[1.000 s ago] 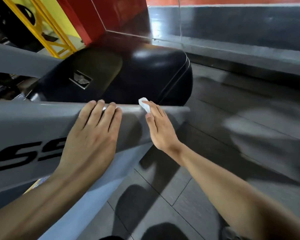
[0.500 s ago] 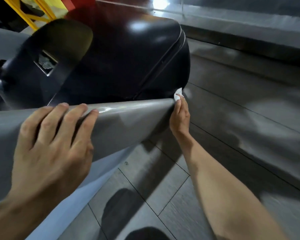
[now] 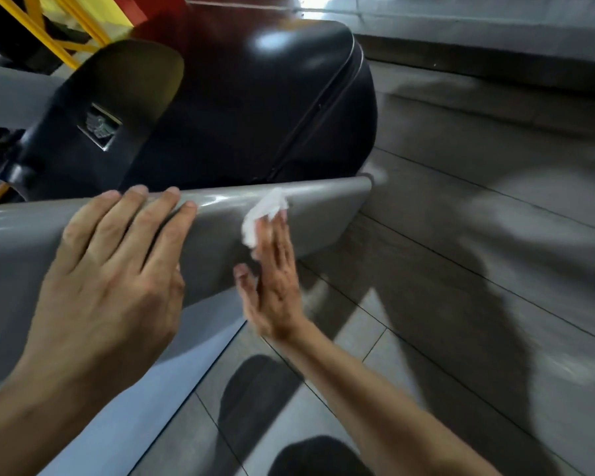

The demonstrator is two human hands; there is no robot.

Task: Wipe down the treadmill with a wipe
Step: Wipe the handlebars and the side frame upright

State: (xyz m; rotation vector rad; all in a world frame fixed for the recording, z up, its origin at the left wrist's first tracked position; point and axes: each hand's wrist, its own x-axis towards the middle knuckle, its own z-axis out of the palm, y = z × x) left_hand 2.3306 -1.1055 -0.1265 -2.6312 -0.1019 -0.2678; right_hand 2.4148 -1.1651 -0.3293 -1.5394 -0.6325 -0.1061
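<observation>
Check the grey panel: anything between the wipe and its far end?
Nothing visible. The right hand presses the wipe flat on the grey panel, and the stretch out to its rounded end is bare. The left hand rests on the panel's top edge, on the near side of the wipe.

Treadmill side panel (image 3: 316,214): plain matte grey, pale glossy highlight along top edge. Motor hood (image 3: 255,108): glossy black, thin dark seam line, white glare spots. Wipe (image 3: 261,214): white, crumpled. Floor tiles (image 3: 461,269): grey, faint streaked grain, dark grout lines, dark shadow patches. Frame (image 3: 59,39) at top left corner: bright yellow. Wall section (image 3: 158,12) at top edge: red. Lower panel (image 3: 128,407) near bottom left: pale bluish grey.
</observation>
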